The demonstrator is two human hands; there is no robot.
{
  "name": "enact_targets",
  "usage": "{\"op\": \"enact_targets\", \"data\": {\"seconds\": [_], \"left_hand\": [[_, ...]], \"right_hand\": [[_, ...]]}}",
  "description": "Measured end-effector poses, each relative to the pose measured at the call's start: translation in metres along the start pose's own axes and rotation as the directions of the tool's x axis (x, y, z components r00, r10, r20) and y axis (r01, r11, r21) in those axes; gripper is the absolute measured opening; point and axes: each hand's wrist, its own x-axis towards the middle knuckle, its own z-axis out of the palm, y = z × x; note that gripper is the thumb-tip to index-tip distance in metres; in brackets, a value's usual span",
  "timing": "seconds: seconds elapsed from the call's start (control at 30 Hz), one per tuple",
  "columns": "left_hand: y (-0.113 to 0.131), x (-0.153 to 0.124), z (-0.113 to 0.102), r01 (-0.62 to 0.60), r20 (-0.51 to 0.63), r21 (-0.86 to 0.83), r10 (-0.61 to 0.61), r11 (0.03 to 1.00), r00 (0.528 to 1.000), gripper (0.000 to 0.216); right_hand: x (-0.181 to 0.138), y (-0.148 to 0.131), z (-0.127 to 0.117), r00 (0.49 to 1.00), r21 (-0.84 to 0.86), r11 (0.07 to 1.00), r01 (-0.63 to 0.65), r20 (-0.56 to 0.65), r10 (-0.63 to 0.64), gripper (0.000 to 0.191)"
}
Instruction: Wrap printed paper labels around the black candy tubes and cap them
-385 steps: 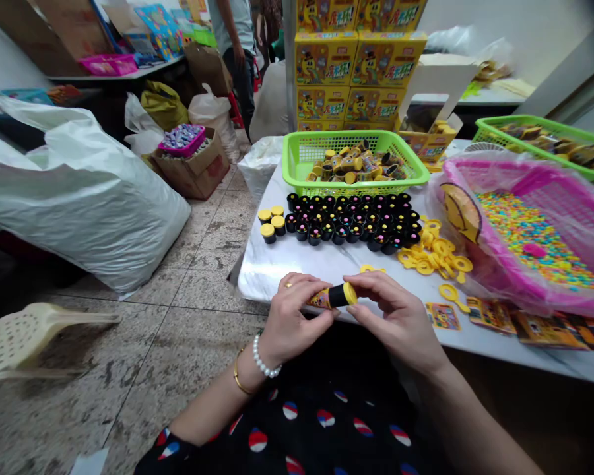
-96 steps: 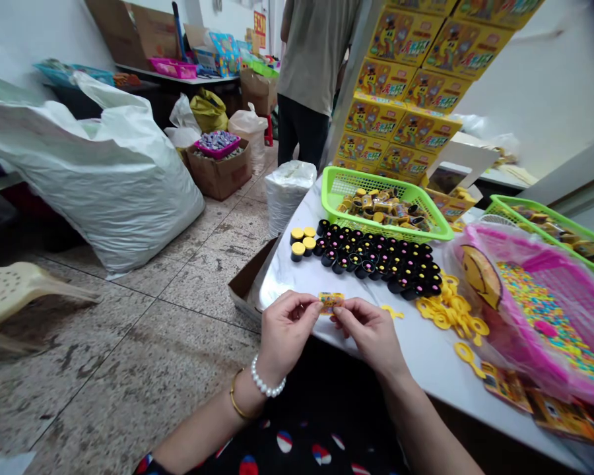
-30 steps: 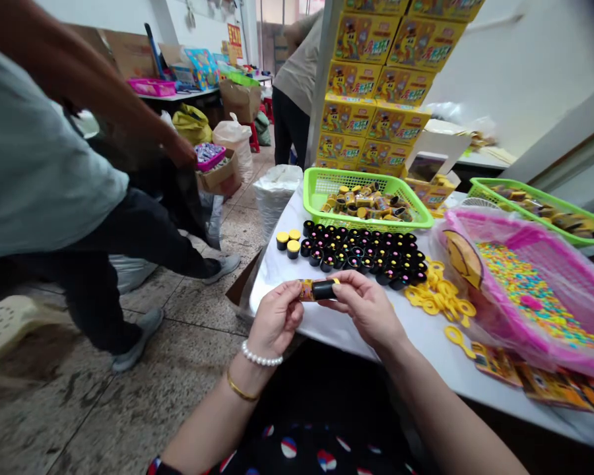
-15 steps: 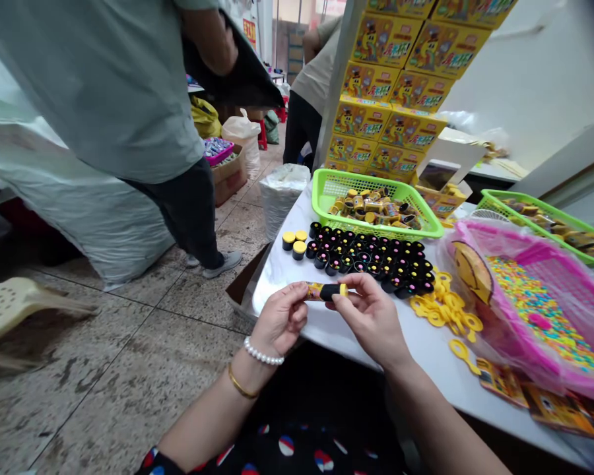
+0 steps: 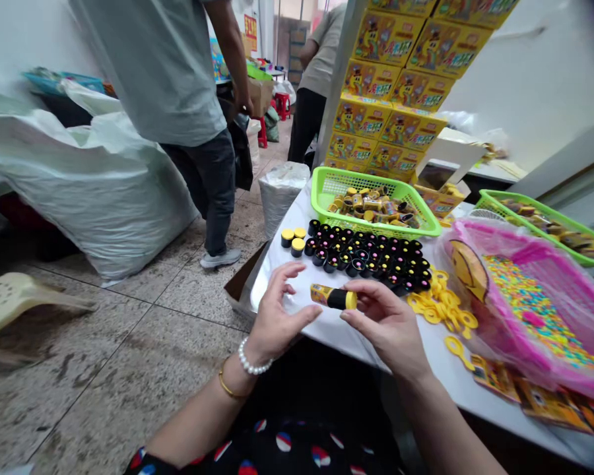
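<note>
1. Pale plastic stool (image 5: 14,303): far left on the tiled floor, tipped on its side; bare floor lies between it and the table.
2. White sack (image 5: 84,178): large and slumped on the floor behind the stool, against the left wall.
3. Standing person (image 5: 178,86): grey shirt, dark trousers, on the floor between the sack and the table's left edge; a second person stands further back.
4. Cardboard box (image 5: 240,290): open, on the floor, tucked against the table's near-left corner.
5. Left hand (image 5: 277,316): fingers spread and loose, gripping nothing, just beside the tube's left end, above the table's near edge.
6. Table (image 5: 307,316): white top; a bare strip runs along its near edge under both hands.
7. Small tube (image 5: 333,297): black body, yellow cap to the right, printed label to the left; lies level above the bare strip, in front of the black cups.
8. Right hand (image 5: 386,323): thumb and fingertips pinched on the tube's capped end.
9. Black cups (image 5: 366,256): packed rows mid-table; three yellow-lidded ones at their left end.
10. Green basket (image 5: 371,201): behind the cups, holding finished tubes.
11. Yellow rings (image 5: 445,310): loose heap right of the cups.
12. Pink basket (image 5: 534,297): right edge, plastic-lined, holding coloured sweets.
</note>
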Motion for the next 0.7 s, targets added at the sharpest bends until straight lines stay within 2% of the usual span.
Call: {"op": "enact_targets", "data": {"seconds": [0.07, 0.13, 0.2, 0.27, 0.33, 0.4, 0.57, 0.7], "left_hand": [[0.005, 0.002, -0.003, -0.046, 0.216, 0.074, 0.029, 0.996, 0.976, 0.048], [0.007, 0.004, -0.004, 0.031, 0.338, 0.083, -0.058, 0.996, 0.94, 0.035], [0.005, 0.006, -0.005, 0.103, 0.359, 0.091, -0.129, 0.991, 0.925, 0.03], [0.001, 0.005, -0.005, 0.095, 0.363, 0.1, -0.125, 0.99, 0.923, 0.03], [-0.001, 0.004, -0.004, 0.075, 0.388, 0.106, -0.111, 0.992, 0.915, 0.032], [-0.001, 0.004, -0.001, 0.105, 0.41, 0.1, -0.137, 0.989, 0.902, 0.032], [0.004, 0.005, 0.009, 0.15, 0.406, 0.13, -0.19, 0.98, 0.894, 0.027], [0.001, 0.005, 0.01, 0.2, 0.448, 0.001, -0.179, 0.98, 0.876, 0.043]], "right_hand": [[0.001, -0.002, -0.006, 0.994, -0.038, 0.997, 0.065, 0.09, -0.061, 0.029], [0.001, -0.003, -0.011, 0.974, -0.156, 0.974, 0.166, 0.179, -0.137, 0.028], [-0.001, -0.002, -0.016, 0.954, -0.285, 0.925, 0.25, 0.233, -0.186, 0.03], [-0.003, -0.001, -0.019, 0.949, -0.343, 0.898, 0.276, 0.244, -0.199, 0.034], [-0.005, 0.0, -0.021, 0.953, -0.355, 0.895, 0.271, 0.233, -0.196, 0.035], [-0.006, 0.001, -0.021, 0.946, -0.366, 0.882, 0.296, 0.238, -0.219, 0.031], [-0.004, 0.001, -0.02, 0.894, -0.431, 0.79, 0.436, 0.305, -0.328, 0.027], [-0.006, -0.001, -0.023, 0.895, -0.455, 0.773, 0.442, 0.288, -0.342, 0.029]]}}
